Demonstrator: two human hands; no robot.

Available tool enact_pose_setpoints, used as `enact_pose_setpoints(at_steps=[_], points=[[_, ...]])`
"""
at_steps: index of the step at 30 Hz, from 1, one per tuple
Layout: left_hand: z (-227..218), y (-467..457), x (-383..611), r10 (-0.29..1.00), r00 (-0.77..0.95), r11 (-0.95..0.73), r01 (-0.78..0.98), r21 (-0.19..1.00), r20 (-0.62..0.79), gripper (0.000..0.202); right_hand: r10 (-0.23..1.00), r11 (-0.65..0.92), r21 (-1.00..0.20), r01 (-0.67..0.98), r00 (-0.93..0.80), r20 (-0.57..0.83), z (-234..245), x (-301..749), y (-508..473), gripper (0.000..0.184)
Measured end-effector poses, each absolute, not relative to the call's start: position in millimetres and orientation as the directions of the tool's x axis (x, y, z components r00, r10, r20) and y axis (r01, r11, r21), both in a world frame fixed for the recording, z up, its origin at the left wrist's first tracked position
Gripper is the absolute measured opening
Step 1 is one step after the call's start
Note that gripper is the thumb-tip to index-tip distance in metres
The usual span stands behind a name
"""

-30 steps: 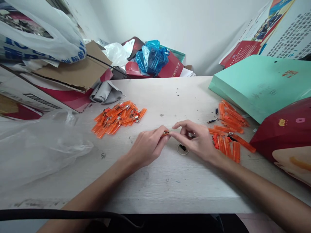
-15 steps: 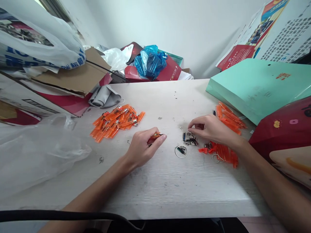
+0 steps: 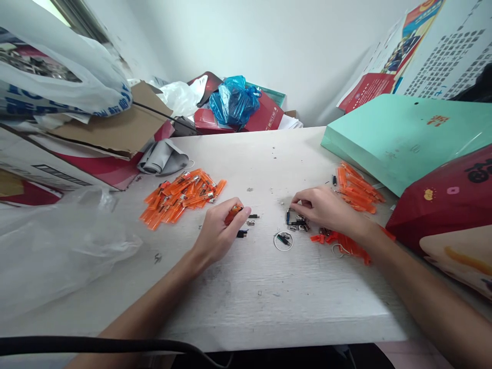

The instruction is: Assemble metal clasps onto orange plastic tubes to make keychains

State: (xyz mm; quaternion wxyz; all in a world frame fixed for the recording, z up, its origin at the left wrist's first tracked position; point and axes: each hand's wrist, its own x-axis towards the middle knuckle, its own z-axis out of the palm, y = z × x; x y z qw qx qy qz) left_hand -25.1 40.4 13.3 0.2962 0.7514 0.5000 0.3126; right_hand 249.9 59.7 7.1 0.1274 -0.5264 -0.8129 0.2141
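My left hand is closed round an orange lighter, only part of which shows between thumb and fingers. Beside its fingertips lie small black parts and a metal cap. My right hand has thumb and forefinger pinched together at the edge of a small pile of black and metal parts. Whatever is in that pinch is too small to make out. A dark blue-black stick-like part lies just below the fingertips. Between the hands, a white ring surrounds a few dark pieces.
At left lies a heap of orange lighters. Orange pieces lie beyond my right hand, and more orange pieces under that forearm. A mint-green bag and red bag stand right; a clear plastic bag lies left.
My left hand has drawn slightly left, and black and metal parts now show on the table by its fingertips. My right fingertips are lower, close to the small parts. The view has shifted slightly.
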Motion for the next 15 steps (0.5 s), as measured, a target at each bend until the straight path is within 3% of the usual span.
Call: enact_pose_setpoints(at_steps=[10, 15], points=[[11.0, 40.6, -27.7, 0.947, 0.247, -0.302, 0.452, 0.839, 0.207, 0.015, 0.917, 0.335, -0.42, 0.844, -0.393, -0.059, 5.7, 249.2, 59.7, 0.02], [11.8, 43.5, -26.7, 0.957, 0.235, -0.275, 0.558, 0.783, 0.169, 0.021, 0.925, 0.333, -0.391, 0.858, -0.378, -0.04, 5.7, 247.2, 58.8, 0.021]])
